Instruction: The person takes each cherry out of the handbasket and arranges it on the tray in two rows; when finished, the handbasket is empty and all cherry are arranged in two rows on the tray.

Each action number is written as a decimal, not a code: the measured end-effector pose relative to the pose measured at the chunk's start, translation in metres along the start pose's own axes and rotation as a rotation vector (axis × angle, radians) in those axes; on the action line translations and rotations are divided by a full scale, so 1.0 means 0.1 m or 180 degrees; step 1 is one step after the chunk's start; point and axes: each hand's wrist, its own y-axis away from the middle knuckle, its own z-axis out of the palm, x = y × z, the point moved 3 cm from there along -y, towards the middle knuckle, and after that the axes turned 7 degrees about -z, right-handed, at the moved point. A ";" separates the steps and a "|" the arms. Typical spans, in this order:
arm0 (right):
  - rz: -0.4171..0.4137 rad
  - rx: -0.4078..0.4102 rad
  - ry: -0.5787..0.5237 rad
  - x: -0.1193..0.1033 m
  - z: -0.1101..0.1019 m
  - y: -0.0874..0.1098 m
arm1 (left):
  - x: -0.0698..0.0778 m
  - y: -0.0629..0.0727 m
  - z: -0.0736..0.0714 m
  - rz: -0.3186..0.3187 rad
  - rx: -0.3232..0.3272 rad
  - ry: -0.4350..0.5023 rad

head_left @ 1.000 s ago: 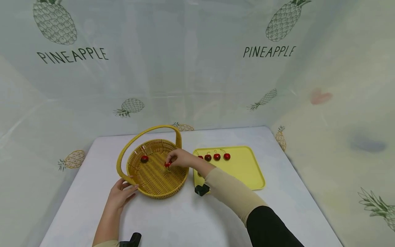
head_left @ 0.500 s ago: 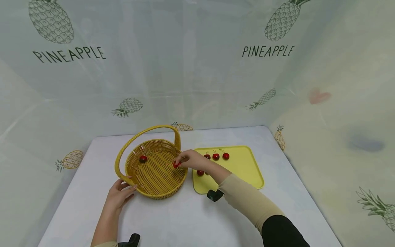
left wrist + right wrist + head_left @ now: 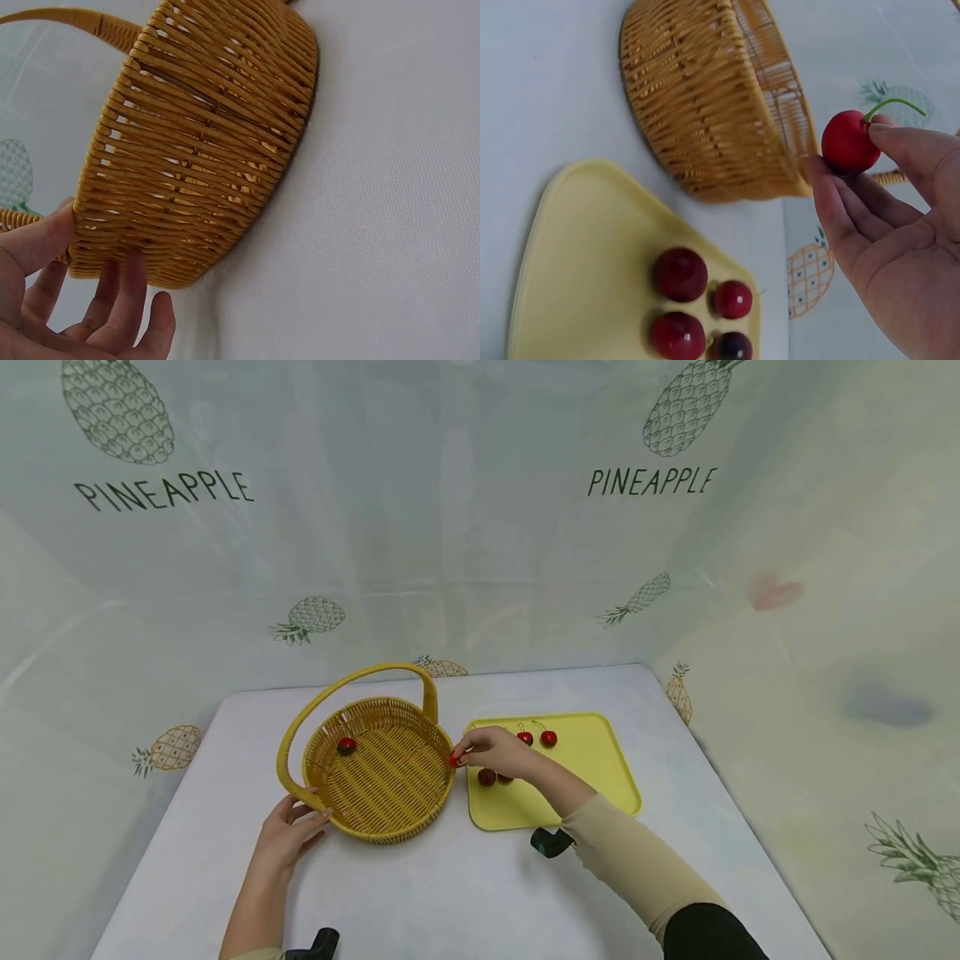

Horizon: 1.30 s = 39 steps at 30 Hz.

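A yellow woven basket [image 3: 386, 837] with a tall arched handle stands on the left half of the table. One dark red cherry [image 3: 347, 747] lies inside it, near its left wall. My left hand [image 3: 289, 838] holds the basket's rim at the foot of the handle, thumb on the rim and fingers against the outer weave. With thumb and fingers, my right hand [image 3: 498, 752] pinches a bright red cherry [image 3: 850, 142] with a green stem. That hand is raised at the basket's right rim, beside the tray. Several cherries [image 3: 679, 274] lie on the yellow tray, some hidden by the right hand in the head view.
The yellow tray [image 3: 592, 768] lies close to the basket's right side on a white-covered table [image 3: 420, 902]. A pineapple-print curtain [image 3: 480, 527] hangs behind the table and along its sides.
My right hand has moved right, from above the basket's inside to its right rim, still pinching the cherry. The left hand keeps its hold on the basket.
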 end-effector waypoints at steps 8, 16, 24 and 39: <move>0.0132 0.0300 -0.0027 0.08 -0.21 0.22 | 0.02 -0.03 0.00 0.0028 0.0005 0.0014; 0.0178 0.0432 -0.0014 0.20 -0.33 0.36 | 0.02 -0.02 -0.02 0.0023 0.0003 -0.0016; 0.0281 0.0515 0.0016 0.36 -0.38 0.46 | 0.01 -0.02 -0.02 0.0018 0.0012 -0.0027; 0.0552 0.0751 0.0036 0.66 -0.45 0.65 | 0.00 -0.01 0.00 -0.0015 0.0002 0.0056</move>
